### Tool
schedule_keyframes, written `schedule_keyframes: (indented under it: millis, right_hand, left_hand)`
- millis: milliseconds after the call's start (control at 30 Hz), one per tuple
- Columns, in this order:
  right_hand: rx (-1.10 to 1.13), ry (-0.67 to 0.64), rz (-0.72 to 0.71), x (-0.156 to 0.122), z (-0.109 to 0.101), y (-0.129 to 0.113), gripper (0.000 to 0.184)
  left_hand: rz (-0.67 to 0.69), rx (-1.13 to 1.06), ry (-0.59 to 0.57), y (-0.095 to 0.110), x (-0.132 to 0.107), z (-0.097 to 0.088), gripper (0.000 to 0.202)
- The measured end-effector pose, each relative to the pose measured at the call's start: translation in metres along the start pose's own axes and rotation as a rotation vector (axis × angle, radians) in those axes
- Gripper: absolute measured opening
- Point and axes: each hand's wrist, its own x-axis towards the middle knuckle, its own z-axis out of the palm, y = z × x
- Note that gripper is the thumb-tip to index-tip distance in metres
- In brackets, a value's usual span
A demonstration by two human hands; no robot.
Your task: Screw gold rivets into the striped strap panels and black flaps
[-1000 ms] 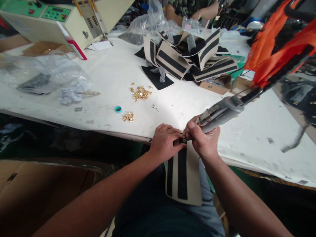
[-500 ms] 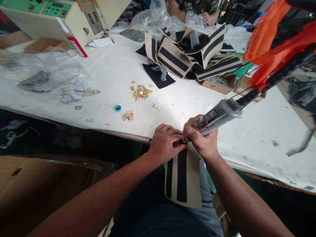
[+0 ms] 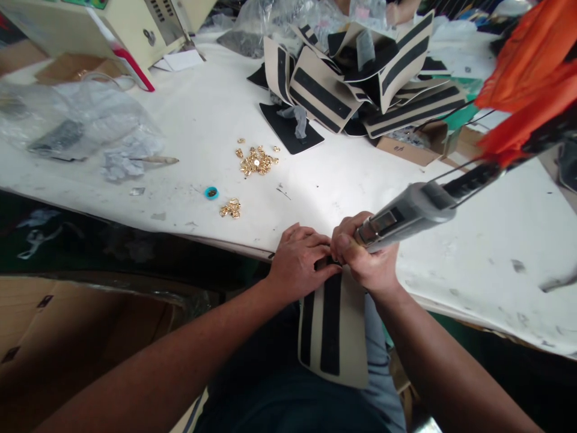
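Note:
My right hand [image 3: 365,252] is wrapped round the front end of a grey electric screwdriver [image 3: 406,213], which slants up to the right. The screwdriver's tip is hidden by my fingers. Under it, at the table's front edge, lies the top of a beige panel with black stripes [image 3: 354,337]; its lower part hangs over my lap. My left hand [image 3: 302,261] grips this panel's top end, thumb across a black stripe and fingers bent close to my right hand. Small gold metal fittings [image 3: 256,161] lie on the table ahead, with a smaller gold cluster [image 3: 231,208] nearer.
A blue cap [image 3: 211,192] sits left of the gold fittings. Similar striped panels [image 3: 324,90] are heaped at the back beside an open cardboard box [image 3: 406,150]. Plastic bags [image 3: 81,126] and a beige machine [image 3: 121,36] stand left. Orange cloth [image 3: 523,66] hangs at right.
The view has tilted and shifted slightly, so the table things sit a little higher. Both hands keep their hold on the panel and the screwdriver, nearly unmoved.

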Motion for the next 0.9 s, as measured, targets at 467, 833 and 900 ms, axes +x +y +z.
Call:
schedule_keyframes:
  millis: [467, 833, 900]
  right_hand:
    - [0.145, 0.021, 0.021, -0.009, 0.004, -0.027, 0.057]
    - [-0.191, 0.42, 0.186, -0.06, -0.074, -0.049, 0.061]
    - [-0.324, 0.395, 0.239, -0.075, -0.088, -0.039, 0.055]
  left_hand:
    - [0.052, 0.052, 0.056, 0.014, 0.007, -0.014, 0.02]
    - [0.02, 0.018, 0.055, 0.025, -0.002, -0.014, 0.022]
    - [0.013, 0.007, 0.049, 0.024, -0.001, -0.013, 0.021]
